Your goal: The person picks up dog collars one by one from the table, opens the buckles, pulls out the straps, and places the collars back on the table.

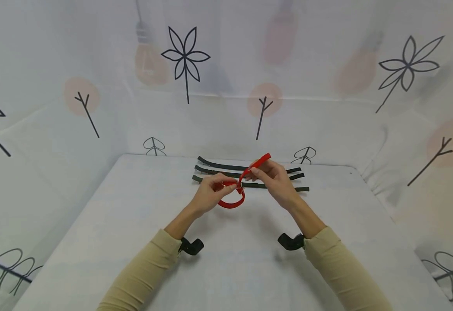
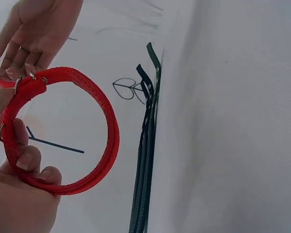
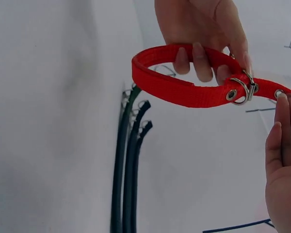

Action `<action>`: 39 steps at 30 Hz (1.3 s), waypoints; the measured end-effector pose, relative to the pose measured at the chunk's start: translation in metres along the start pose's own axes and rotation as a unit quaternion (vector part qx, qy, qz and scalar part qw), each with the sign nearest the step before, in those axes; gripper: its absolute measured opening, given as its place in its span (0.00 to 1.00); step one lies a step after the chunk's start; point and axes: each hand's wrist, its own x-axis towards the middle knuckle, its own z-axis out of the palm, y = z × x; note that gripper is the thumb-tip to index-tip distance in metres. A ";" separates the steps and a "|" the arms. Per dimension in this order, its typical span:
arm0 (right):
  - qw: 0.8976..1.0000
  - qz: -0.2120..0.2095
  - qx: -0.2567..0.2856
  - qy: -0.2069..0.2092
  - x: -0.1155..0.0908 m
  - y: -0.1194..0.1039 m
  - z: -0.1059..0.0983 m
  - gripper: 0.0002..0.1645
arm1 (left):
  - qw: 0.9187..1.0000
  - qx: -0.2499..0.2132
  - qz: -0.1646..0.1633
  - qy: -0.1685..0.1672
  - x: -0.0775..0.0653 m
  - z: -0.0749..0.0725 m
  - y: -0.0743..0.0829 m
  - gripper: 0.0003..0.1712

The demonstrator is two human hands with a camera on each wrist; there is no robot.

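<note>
A red collar point(image 1: 231, 205) is held up over the table, closed into a loop, with a metal buckle, a ring and eyelets. My left hand point(image 1: 207, 195) grips the loop beside the buckle; in the left wrist view its fingers curl round the red band point(image 2: 111, 131). The right hand point(image 1: 280, 183) pinches the collar's free end, which sticks up past the fingertips. In the right wrist view, the strap point(image 3: 184, 94) passes through the buckle, and the right fingers point(image 3: 282, 114) lie by an eyelet in the tail.
Three dark green or blackish collars point(image 1: 226, 166) lie stretched out side by side near the far edge of the white table point(image 1: 133, 224). Behind it hangs white cloth point(image 1: 226, 125) printed with plants and bulbs. Each wrist carries a black camera mount point(image 1: 192, 246).
</note>
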 end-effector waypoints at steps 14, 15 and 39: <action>0.991 0.012 -0.110 -0.079 0.002 0.007 0.013 0.10 | 1.000 0.018 0.010 -0.014 -0.002 0.002 -0.004 0.13; 0.990 0.007 -0.113 -0.082 0.002 0.008 0.013 0.09 | 1.000 0.025 0.011 -0.012 -0.003 0.002 -0.003 0.12; 0.991 -0.006 -0.100 -0.093 0.001 0.005 0.011 0.08 | 0.991 0.092 -0.017 -0.099 0.006 -0.007 0.007 0.08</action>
